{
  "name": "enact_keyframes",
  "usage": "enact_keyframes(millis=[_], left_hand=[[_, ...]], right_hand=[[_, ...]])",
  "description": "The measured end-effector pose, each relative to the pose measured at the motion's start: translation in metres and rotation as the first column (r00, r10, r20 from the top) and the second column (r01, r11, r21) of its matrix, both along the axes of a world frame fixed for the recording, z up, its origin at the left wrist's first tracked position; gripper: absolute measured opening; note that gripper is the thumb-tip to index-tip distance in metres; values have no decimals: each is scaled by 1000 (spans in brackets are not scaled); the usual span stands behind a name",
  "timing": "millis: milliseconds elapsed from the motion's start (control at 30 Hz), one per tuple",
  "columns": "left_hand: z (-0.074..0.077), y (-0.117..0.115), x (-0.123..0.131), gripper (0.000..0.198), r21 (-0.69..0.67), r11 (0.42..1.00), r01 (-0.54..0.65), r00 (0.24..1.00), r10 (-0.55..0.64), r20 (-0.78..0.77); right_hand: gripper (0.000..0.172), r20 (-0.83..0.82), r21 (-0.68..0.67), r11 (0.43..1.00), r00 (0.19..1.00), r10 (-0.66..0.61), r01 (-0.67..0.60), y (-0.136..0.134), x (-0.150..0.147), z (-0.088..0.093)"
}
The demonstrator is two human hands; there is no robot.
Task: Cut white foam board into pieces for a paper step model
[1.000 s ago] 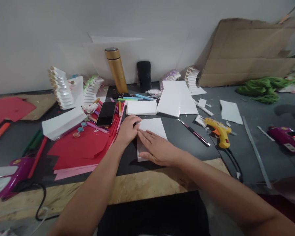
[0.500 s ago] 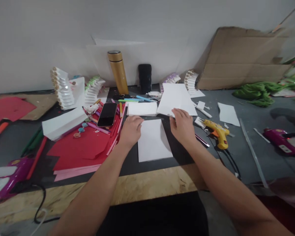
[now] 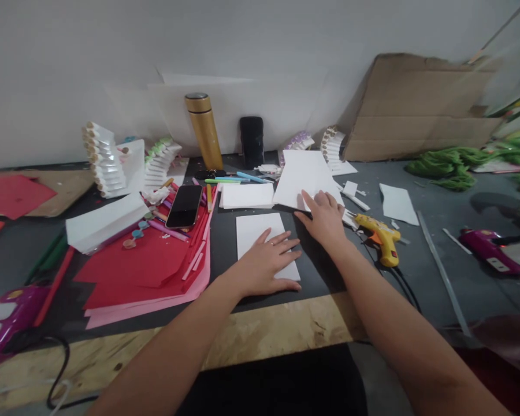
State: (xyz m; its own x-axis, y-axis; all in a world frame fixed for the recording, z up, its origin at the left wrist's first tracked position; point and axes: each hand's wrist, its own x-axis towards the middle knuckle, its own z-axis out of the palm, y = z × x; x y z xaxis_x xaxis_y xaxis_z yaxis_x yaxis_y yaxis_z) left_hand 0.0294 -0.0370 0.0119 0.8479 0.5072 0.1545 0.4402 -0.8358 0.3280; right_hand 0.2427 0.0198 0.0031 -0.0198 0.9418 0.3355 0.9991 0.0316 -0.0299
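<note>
My left hand (image 3: pixel 266 263) lies with spread fingers over a small white sheet of paper (image 3: pixel 252 226) near the table's front edge, covering much of it. On the lower right part of a larger white paper stack (image 3: pixel 303 170), my right hand (image 3: pixel 323 214) rests with its fingers apart, the thumb over the dark tabletop. Folded white paper (image 3: pixel 247 195) lies just behind the small sheet. To the right of my right hand is a yellow glue gun (image 3: pixel 379 234).
At left, a phone (image 3: pixel 184 206) lies among coloured paper rolls over red sheets (image 3: pixel 134 260). A gold bottle (image 3: pixel 205 136) and a black upright device (image 3: pixel 252 141) stand by the wall. Cardboard (image 3: pixel 416 110) leans at back right, beside green yarn-like material (image 3: pixel 448 164).
My left hand has moved right and down from beside the small sheet onto it, its fingers spreading. My right hand has stayed at the larger stack, its fingers now flatter.
</note>
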Motion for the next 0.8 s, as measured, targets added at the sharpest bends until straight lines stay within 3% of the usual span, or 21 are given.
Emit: enact_keyframes(millis=[200,367,500,700,767,800], left_hand=[[13,3,-6,53,132,988,-84,996,86,-10],[16,9,-13,38,298,913,-278,940,322,-111],[14,15,-21,34,296,889,-351,913,394,-103],[15,11,-16,29,268,910,-317,937,344,-59],[22,10,-17,29,273,872,-406,908,418,13],[26,10,-19,30,270,825,-496,864,501,54]], right_hand=[[50,1,-15,1000,1000,-18,18,5,-2,-2],[46,19,-1,1000,1000,-12,12,5,0,-5],[43,8,43,999,1000,-9,9,7,1,-7],[29,53,-41,998,997,57,-55,10,-4,3],[28,73,-63,998,997,27,-22,8,-7,7],[28,77,-65,998,997,16,-11,7,-7,8]])
